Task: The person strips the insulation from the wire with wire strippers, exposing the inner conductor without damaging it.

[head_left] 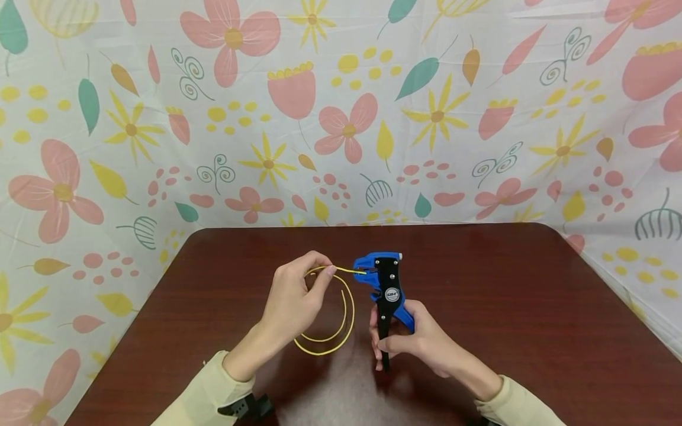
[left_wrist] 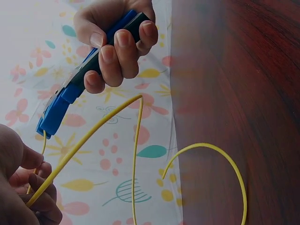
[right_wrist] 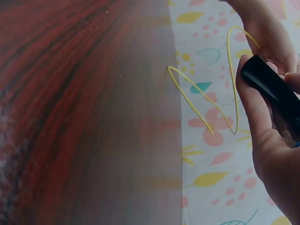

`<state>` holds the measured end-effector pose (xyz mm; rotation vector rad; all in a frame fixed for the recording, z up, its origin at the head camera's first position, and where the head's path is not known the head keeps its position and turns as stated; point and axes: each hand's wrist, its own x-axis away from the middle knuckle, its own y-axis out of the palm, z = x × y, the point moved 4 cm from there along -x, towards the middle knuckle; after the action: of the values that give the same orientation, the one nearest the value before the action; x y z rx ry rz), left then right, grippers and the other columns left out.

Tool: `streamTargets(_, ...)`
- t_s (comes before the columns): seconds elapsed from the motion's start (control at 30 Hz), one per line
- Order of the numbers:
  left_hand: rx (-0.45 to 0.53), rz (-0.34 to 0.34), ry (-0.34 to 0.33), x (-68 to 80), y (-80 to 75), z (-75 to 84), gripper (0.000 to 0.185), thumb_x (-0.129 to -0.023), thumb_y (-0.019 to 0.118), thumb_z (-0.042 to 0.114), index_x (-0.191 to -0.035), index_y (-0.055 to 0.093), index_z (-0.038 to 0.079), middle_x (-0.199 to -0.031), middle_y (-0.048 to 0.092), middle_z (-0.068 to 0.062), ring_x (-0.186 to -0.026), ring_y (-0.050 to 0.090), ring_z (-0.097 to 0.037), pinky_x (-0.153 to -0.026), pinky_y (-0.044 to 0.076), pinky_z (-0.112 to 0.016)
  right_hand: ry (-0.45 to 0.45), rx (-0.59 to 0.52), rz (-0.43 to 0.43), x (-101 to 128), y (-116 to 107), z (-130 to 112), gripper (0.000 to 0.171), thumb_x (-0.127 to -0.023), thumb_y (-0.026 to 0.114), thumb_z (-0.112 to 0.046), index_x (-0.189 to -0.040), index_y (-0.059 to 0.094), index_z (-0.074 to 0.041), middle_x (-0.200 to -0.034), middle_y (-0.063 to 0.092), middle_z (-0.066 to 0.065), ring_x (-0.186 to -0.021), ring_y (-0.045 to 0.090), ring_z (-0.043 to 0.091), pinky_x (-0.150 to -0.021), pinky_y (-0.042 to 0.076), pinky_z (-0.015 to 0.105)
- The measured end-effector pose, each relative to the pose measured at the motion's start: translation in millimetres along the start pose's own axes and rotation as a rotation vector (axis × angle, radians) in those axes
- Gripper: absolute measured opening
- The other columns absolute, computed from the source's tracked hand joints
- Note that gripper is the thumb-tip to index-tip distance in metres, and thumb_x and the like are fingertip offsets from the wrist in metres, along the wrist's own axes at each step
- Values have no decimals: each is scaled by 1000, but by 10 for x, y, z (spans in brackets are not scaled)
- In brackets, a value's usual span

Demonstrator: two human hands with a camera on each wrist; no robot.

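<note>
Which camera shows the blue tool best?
The head view: the whole tool shows, its blue head at the yellow wire. The left wrist view shows it partly under fingers; the right wrist view shows only a black handle.

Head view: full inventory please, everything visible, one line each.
wire stripper: 1, blue and black, upright above the table, handles in the right hand
wire: 1, yellow, looped, one end at the stripper's head
table: 1, dark red-brown wood grain
backdrop cloth: 1, white with pink, yellow and teal flower print, behind and beside the table
sleeves: 2, pale beige, bottom edge
left hand: 1, pinches the wire near its end
right hand: 1, grips the stripper handles
</note>
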<state>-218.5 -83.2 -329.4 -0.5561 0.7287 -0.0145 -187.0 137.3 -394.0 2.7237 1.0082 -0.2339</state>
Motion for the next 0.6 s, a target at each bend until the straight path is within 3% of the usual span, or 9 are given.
streamTargets(0.2,0,0,-5,2,-3,17,6,-101,71,11,-98,73,16,-90,73,8,-43,33,-7,-45,36,-29,14,1,19,-3,-9,-3,20,-95,63,11,-111,52,17,-86,63,19,-69,70,28,-62,59,63)
streamTargets(0.37,0,3,-2,4,-2,17,6,-100,72,10,-98,73,15,-89,72,11,-46,37,-7,-49,38,-30,-24,3,13,-9,-13,-11,19,-98,60,10,-110,49,20,-85,61,22,-67,69,28,-56,57,65)
streamTargets(0.6,6,0,1,6,6,13,7,-101,72,10,-98,72,16,-89,72,12,-51,41,-8,-49,39,-30,28,39,64,-7,-31,26,20,-101,63,3,-115,53,14,-81,61,21,-64,67,25,-56,59,60)
